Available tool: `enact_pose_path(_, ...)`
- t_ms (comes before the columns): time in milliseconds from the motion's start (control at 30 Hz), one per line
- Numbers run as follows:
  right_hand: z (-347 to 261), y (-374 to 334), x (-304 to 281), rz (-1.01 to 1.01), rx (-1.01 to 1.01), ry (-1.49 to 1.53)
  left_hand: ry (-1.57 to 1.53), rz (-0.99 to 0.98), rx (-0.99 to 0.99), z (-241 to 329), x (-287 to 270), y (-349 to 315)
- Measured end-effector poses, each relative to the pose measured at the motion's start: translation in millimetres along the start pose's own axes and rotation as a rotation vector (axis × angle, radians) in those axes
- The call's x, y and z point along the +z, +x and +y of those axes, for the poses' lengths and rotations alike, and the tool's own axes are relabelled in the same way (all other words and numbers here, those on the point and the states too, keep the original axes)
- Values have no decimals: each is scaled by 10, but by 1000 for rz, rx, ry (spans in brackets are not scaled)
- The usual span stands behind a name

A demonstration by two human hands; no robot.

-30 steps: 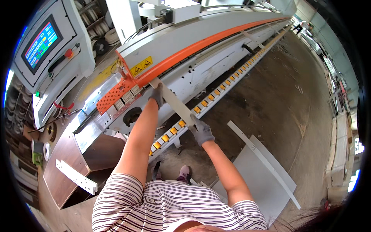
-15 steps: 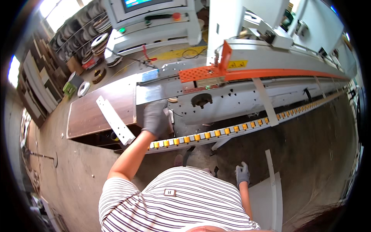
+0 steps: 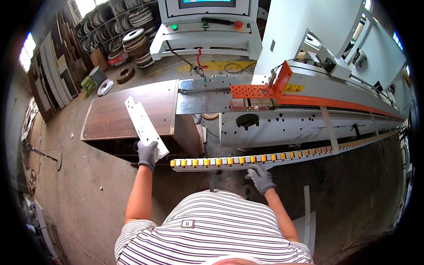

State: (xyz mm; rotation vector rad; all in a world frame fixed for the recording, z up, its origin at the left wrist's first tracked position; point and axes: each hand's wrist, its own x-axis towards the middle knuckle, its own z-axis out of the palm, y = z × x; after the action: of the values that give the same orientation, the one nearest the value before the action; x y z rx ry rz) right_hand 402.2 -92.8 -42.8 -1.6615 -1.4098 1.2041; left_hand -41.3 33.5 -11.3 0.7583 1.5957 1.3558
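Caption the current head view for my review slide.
Gloved left hand at the near end of white strips on a brown cabinet; open, gloved right hand near yellow rollers.

- A yellow label [image 3: 293, 88] with black warning triangles marked the grey cover [image 3: 338, 92].
- A patch [image 3: 187, 224] on the striped shirt [image 3: 216, 205] bore one letter.
- The screen [image 3: 206, 3] was unreadable.

Floor [image 3: 88, 198]: we see brownish concrete with small scraps [image 3: 101, 188].
Window [image 3: 27, 49]: we see it glaring white, far left.
Stool [image 3: 88, 85]: small, green, near leaning boards [image 3: 55, 66].
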Motion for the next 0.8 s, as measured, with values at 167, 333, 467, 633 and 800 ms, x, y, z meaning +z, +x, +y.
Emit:
enact_pose_path(167,0,111,611,-266,24,563,-256,-284,-185,-84,990,-880)
enact_pose_path(333,47,136,724,-330,156,610,-102,-656,-664,-383,1559,-1520)
enact_pose_path(467,226,-104,449,-92,265,550,528,-981,-442,-297,1983,-1185)
enact_pose_path(633,100,-273,11,114,282,533,223,-849,-286,-446,2875,-729)
enact_pose_path(800,304,-91,-89,183,375,765,97,-977,-460,-784,3727,-499)
